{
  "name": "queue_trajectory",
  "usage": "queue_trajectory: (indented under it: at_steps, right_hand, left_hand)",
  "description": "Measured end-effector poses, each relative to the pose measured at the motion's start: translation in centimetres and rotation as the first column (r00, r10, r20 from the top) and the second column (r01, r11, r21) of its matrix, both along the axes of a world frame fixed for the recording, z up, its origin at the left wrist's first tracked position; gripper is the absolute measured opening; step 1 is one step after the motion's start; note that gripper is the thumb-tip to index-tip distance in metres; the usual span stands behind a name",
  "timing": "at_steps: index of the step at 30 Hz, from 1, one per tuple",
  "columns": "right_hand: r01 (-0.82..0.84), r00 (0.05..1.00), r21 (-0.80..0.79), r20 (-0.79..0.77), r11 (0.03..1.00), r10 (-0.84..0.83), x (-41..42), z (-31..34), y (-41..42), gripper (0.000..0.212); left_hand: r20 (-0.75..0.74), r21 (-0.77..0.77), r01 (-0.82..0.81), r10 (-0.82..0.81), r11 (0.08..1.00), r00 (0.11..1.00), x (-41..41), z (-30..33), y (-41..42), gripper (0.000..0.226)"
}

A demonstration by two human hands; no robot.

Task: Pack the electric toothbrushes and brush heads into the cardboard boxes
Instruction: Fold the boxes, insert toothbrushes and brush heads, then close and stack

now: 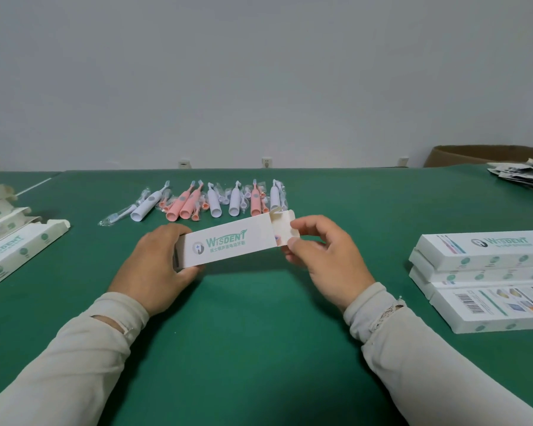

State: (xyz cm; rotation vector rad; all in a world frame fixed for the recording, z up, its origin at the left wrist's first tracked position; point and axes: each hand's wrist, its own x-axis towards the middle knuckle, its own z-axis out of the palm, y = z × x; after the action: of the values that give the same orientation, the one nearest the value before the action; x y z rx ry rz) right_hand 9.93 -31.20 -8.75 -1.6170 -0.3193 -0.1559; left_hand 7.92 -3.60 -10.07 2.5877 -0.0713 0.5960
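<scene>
I hold a white cardboard box (228,242) with green lettering level above the green table (259,348). My left hand (157,265) grips its left end. My right hand (323,256) pinches the open end flap (282,224) at its right end; something pinkish shows inside the opening. Behind the box lies a row of white and pink electric toothbrushes (197,201), with bagged brush heads (117,216) among them.
Closed white boxes (486,272) are stacked at the right. Open boxes (13,244) lie at the left edge. A pile of dark leaflets (523,175) and a brown carton (486,153) sit at the far right. A grey wall stands behind the table.
</scene>
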Motion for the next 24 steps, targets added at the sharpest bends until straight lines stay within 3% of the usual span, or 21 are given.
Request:
queue_trajectory:
  at_steps: [5,18,24]
  right_hand:
    - [0.127,0.978,-0.185,0.186,0.975,-0.092,-0.13,0.16,-0.10,0.027]
    - [0.060,0.990,-0.351,0.140,0.934,-0.010,-0.32,-0.10,0.21,0.027]
    - [-0.073,0.985,-0.373,0.120,0.925,0.126,-0.82,-0.12,0.83,0.041]
  left_hand:
    - [-0.003,0.018,-0.026,0.026,1.000,1.000,0.03,0.12,-0.01,0.045]
    - [0.016,0.029,-0.018,0.018,0.999,1.000,-0.02,0.25,-0.28,0.045]
    - [0.002,0.049,0.019,-0.019,0.999,1.000,-0.15,0.37,-0.82,0.045]
